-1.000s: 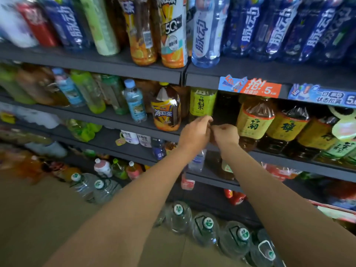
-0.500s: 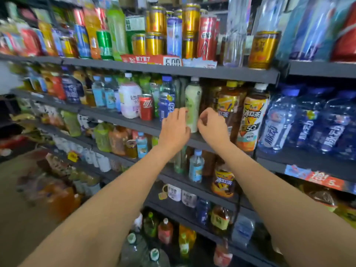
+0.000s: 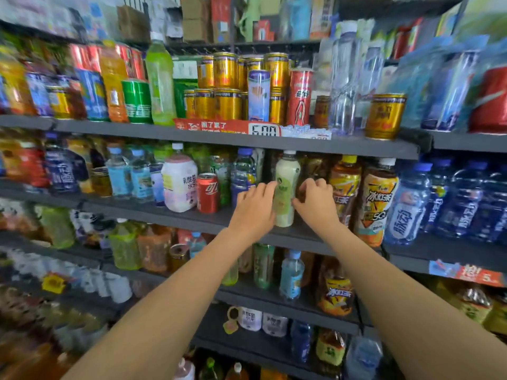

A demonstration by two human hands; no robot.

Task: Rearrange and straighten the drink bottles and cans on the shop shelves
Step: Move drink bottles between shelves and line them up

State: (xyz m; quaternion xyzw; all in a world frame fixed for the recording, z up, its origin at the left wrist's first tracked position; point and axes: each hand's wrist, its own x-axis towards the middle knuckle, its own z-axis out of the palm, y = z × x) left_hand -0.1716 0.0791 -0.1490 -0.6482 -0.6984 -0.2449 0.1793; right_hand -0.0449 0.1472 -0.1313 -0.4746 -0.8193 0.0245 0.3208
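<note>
Just left of centre frame: red cola can [image 3: 207,192] upright on the dark shelf [image 3: 153,215], beside a blue-capped bottle [image 3: 244,171], clear of the action.

At centre: left hand [image 3: 253,212] pressed against the left flank of the pale green bottle [image 3: 286,185], fingers [image 3: 263,189] loosely spread and curled round the label. Bottle upright at the shelf's front edge, white cap up.

Right of it: right hand [image 3: 315,204] meeting the bottle's other flank, thumb low on the body, fingers bent and partly behind it; whether fully closed, impossible to tell. Bottle apparently cradled between both hands.

Likely step: squaring and facing the bottle. Best done with an even squeeze low on the body, a small twist to bring the label forward, base kept flat on the shelf. Worth minding the orange iced-tea bottles [image 3: 377,198] crowded just beside the right wrist — an elbow swing could topple them.
</note>
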